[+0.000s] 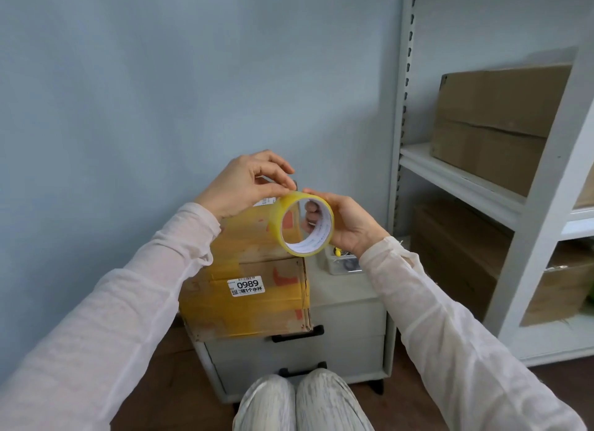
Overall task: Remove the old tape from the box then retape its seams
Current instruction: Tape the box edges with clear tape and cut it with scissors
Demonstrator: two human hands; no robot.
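A cardboard box (257,305) wrapped in yellowed tape, with a white label reading 0989, stands on a small white drawer cabinet (350,327). In front of it I hold up a roll of yellow tape (305,223). My right hand (347,221) grips the roll, with fingers curled through its core. My left hand (247,181) is at the roll's top left edge, thumb and fingertips pinching at the tape surface there. Whether a tape end is lifted cannot be seen.
A small clear container (342,263) with small items sits on the cabinet right of the box. A white metal shelf rack (463,183) at right holds several cardboard boxes (495,122). A blue wall is behind. My knees (302,401) are below.
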